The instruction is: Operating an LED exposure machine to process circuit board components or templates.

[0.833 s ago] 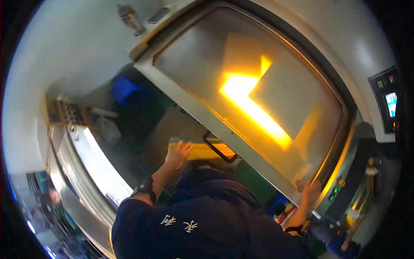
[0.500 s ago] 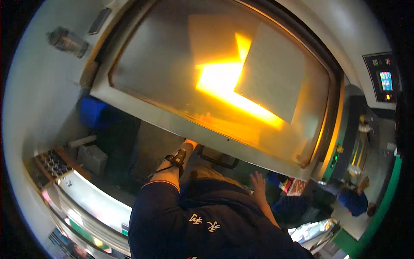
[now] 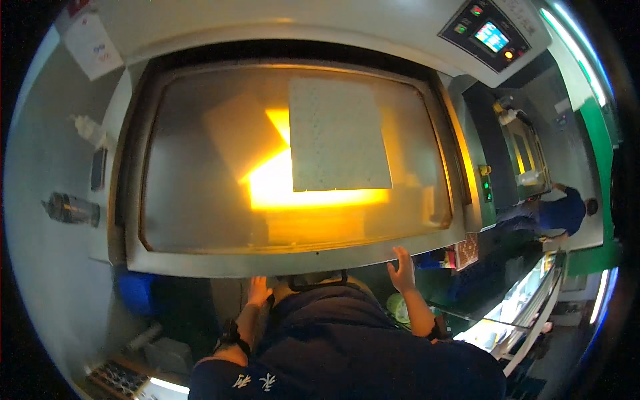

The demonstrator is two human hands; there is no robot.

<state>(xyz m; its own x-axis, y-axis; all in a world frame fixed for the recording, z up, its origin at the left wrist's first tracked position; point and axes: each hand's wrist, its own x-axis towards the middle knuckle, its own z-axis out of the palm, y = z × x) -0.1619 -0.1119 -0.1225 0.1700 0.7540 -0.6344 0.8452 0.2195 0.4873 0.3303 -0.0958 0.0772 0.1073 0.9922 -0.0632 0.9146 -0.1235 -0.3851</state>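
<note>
A wide machine tray with a pale metal frame (image 3: 193,265) lies before me, its glossy top glowing yellow from beneath. On it rests a grey rectangular sheet (image 3: 340,137), right of the brightest light. My left hand (image 3: 259,292) is at the frame's front edge, fingers apart; whether the fingertips touch the edge I cannot tell. Near the right part of that edge my right hand (image 3: 402,272) is raised with spread fingers and holds nothing. Between my hands a black handle (image 3: 320,285) sits below the frame.
A control panel (image 3: 490,37) with a lit screen is at upper right. Green-lit buttons (image 3: 487,191) stand beside the tray. At left are a clear bottle (image 3: 70,209) and a blue container (image 3: 137,293). Another person (image 3: 560,213) works at the far right.
The view has turned, so the tray now appears level. My left hand shows more fully at the front edge. My right hand appears higher and closer to the frame, still open.
</note>
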